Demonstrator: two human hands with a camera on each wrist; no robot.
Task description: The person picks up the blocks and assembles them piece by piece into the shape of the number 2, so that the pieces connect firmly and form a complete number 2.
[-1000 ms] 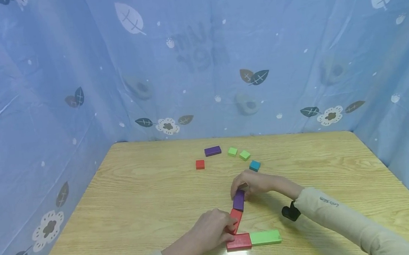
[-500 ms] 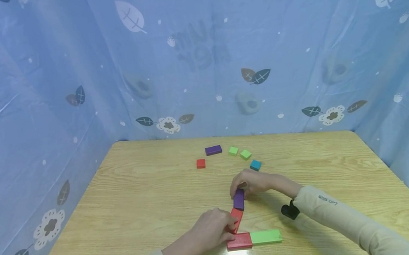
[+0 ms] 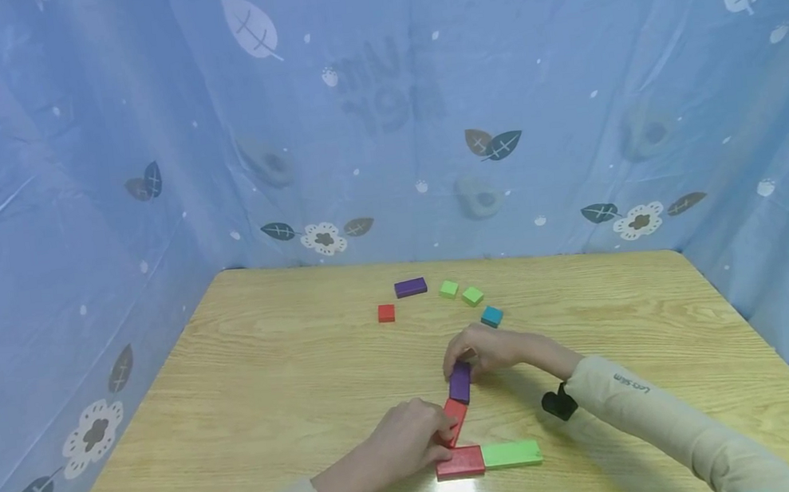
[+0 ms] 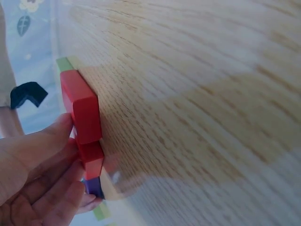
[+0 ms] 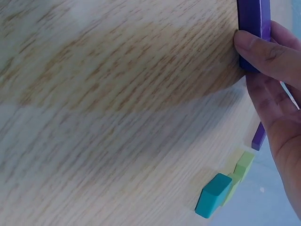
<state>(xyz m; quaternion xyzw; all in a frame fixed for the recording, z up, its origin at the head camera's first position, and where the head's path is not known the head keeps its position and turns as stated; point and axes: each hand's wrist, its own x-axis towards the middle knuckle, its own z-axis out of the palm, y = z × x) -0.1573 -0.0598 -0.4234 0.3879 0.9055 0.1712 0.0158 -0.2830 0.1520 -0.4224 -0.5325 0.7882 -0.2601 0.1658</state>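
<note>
My right hand (image 3: pixel 488 350) pinches the far end of a purple block (image 3: pixel 459 383), its thumb on one side in the right wrist view. That block's near end meets a slanted red block (image 3: pixel 458 411), which my left hand (image 3: pixel 406 439) holds with curled fingers partly covering it. The left thumb touches the corner of a second red block (image 3: pixel 461 463), lying crosswise at the near end. A long green block (image 3: pixel 512 454) continues to its right, end to end. In the left wrist view the nearer red block (image 4: pixel 84 106) stands before the slanted one (image 4: pixel 92 157).
Farther back on the wooden table (image 3: pixel 292 369) lie another purple block (image 3: pixel 410 288), a small red block (image 3: pixel 386 313), two small light green blocks (image 3: pixel 449 289) and a teal block (image 3: pixel 492 317). A blue patterned curtain (image 3: pixel 381 119) surrounds the table's back and sides.
Both hands keep their places on the blocks, and the blocks lie as before. Only the head view shifts slightly.
</note>
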